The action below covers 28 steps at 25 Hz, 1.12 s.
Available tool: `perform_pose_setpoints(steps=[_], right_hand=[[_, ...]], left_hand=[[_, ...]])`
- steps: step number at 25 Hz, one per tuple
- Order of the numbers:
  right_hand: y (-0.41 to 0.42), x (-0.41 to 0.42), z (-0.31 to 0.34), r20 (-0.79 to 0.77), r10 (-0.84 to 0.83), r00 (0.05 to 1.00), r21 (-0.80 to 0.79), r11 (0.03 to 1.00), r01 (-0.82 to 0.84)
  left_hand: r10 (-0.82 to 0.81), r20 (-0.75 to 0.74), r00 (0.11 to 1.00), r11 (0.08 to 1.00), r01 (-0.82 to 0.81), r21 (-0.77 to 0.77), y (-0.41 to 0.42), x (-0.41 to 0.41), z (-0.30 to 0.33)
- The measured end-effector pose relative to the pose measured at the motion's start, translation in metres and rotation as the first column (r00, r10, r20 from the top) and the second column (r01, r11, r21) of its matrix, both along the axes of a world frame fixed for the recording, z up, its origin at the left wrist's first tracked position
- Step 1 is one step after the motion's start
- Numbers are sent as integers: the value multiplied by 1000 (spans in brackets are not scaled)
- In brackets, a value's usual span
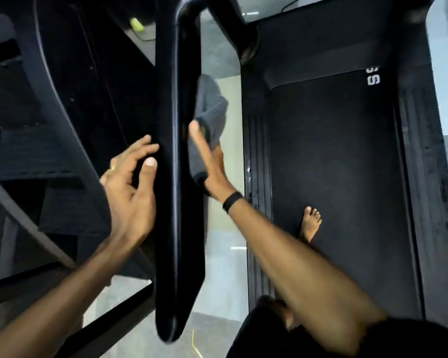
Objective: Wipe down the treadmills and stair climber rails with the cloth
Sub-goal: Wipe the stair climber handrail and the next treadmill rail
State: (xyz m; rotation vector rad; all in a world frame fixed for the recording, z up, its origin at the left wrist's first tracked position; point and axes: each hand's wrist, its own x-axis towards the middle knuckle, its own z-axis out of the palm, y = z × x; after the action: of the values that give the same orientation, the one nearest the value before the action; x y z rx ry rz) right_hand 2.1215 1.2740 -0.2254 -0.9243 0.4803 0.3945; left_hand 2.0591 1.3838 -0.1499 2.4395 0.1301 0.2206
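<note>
Fingers: right hand flat, pressing grey cloth against black rail; left hand spread, empty. Cloth likely soft, light; bunch mid-fold.

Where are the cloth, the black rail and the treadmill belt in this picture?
cloth (210,104): head view, on its upper grey fold.
black rail (177,177): head view, on its glossy middle.
treadmill belt (334,164): head view, on bare dark surface.

Black padded rail, running near-vertically through frame; left hand beside it, fingers loosely spread. Right hand presses grey cloth to rail's right side. Treadmill belt at right, bare foot on it.
</note>
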Motion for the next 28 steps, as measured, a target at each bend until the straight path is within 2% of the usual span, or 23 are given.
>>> perform_pose_setpoints(steps=[1,2,3,5,7,8,9,11,12,14,15,16,17,18,20,21,23,24,25,27,28], right_hand=[[0,-12,-6,-86,18,996,99,995,-9],[1,-40,-18,-102,42,994,130,991,-28],[4,-85,-12,-70,41,997,35,999,-39],[5,-157,24,73,54,996,-285,958,-31],[19,-165,32,248,82,965,-496,867,54],[21,-145,40,256,120,959,-537,843,38],[19,-123,46,243,120,963,-515,857,23],[3,-71,34,136,64,989,-296,955,-21],[-1,-74,24,30,75,997,-135,988,-71],[-6,-137,4,-37,113,993,-23,993,-114],[0,-191,10,-39,93,995,-112,989,-97],[7,-231,30,23,52,998,-145,988,-48],[16,-260,38,95,-49,994,-167,984,64],[29,-269,39,162,-44,986,-253,964,85],[25,-229,37,97,65,993,-344,939,-28],[20,-198,24,42,41,998,-316,948,-26],[10,-169,0,-212,17,977,-43,999,-26],[8,-182,-9,-279,64,958,60,997,-49],[13,-210,-16,-308,54,950,79,996,-31],[33,-270,21,-264,63,962,-81,993,-88],[41,-285,28,-243,-16,970,-148,989,-21]], left_hand=[[1,-8,1000,1000,-1,1,0,-15,1],[-10,-2,1000,1000,10,0,2,-28,2],[-26,5,1000,1000,26,1,5,-40,2],[-42,-1,999,999,41,-25,9,-58,-2],[-40,-10,999,993,39,-113,9,-72,-6],[-27,2,1000,987,27,-159,9,-79,-8],[-18,28,999,982,23,-188,9,-84,-8],[-27,50,998,984,35,-174,10,-91,-8],[-32,34,999,987,37,-157,10,-96,-8],[-34,-8,999,986,32,-166,11,-113,-14],[-48,3,999,986,48,-159,10,-119,-15],[-60,13,998,988,61,-142,7,-122,-18],[-60,19,998,989,62,-137,6,-123,-24],[-64,22,998,989,66,-134,4,-124,-27],[-47,63,997,986,57,-156,1,-123,-30],[-42,69,997,988,52,-145,0,-122,-29],[-44,77,996,991,53,-120,-3,-124,-31],[-40,78,996,992,49,-118,-5,-127,-31],[-26,86,996,992,36,-118,-5,-129,-31],[-16,82,997,994,25,-106,-4,-127,-32],[-10,73,997,994,18,-106,-6,-125,-32]])
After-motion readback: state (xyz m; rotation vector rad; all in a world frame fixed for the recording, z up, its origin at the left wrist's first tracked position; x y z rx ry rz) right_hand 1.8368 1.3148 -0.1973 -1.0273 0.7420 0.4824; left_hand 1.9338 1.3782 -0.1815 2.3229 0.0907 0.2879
